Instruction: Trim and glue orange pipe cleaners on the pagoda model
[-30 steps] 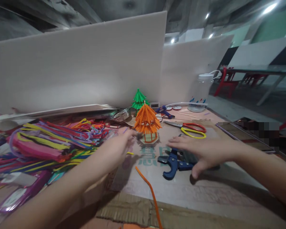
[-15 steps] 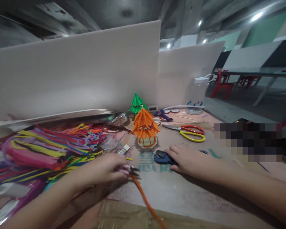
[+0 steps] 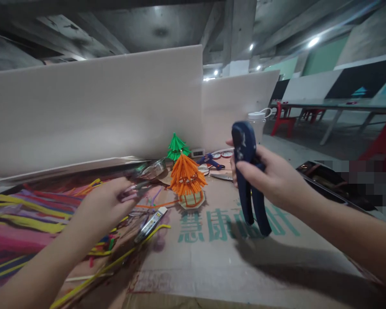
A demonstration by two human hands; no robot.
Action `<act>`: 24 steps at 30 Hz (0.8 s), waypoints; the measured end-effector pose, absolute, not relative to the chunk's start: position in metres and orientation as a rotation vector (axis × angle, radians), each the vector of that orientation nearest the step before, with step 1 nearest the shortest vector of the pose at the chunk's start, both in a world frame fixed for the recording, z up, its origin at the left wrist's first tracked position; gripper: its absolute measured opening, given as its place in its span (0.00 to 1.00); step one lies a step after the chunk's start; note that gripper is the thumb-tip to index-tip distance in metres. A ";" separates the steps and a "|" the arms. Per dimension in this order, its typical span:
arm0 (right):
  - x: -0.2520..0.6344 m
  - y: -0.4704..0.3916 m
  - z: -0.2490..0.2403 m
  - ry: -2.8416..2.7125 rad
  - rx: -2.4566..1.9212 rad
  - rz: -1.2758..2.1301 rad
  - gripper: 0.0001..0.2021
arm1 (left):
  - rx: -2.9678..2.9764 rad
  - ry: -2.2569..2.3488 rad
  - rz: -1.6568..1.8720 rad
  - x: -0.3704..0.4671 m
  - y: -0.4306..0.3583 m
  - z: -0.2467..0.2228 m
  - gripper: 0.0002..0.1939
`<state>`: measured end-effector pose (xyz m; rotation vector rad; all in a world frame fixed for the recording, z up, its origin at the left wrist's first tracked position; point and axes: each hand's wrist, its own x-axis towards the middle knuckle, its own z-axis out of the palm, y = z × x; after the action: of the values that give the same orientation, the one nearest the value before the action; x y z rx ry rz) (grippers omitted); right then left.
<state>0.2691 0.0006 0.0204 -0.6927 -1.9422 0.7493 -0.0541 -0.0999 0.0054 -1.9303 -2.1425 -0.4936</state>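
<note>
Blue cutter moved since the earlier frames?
Yes, upward. The blue cutter sat lower in view than the roof of the orange model house; now the right hand holds it upright, its head above the roof tip in view.

Pliers blurred; scissors mostly hidden

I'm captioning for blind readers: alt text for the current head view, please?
A person's right hand holds a dark blue two-handled cutter upright, while the left hand holds a blurred pink-handled tool. Between them stands a model with an orange tiered roof, a green tiered model behind it; multicoloured craft strips lie at left.
</note>
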 end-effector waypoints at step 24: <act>0.258 0.018 0.067 -1.731 -0.301 0.772 0.18 | -2.557 -1.929 -1.124 0.063 -0.054 -0.014 0.18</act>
<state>0.2577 0.0178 0.0673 -0.3010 -1.7313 0.7720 0.0632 -0.0540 -0.0138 -2.5575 -1.9292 -1.1239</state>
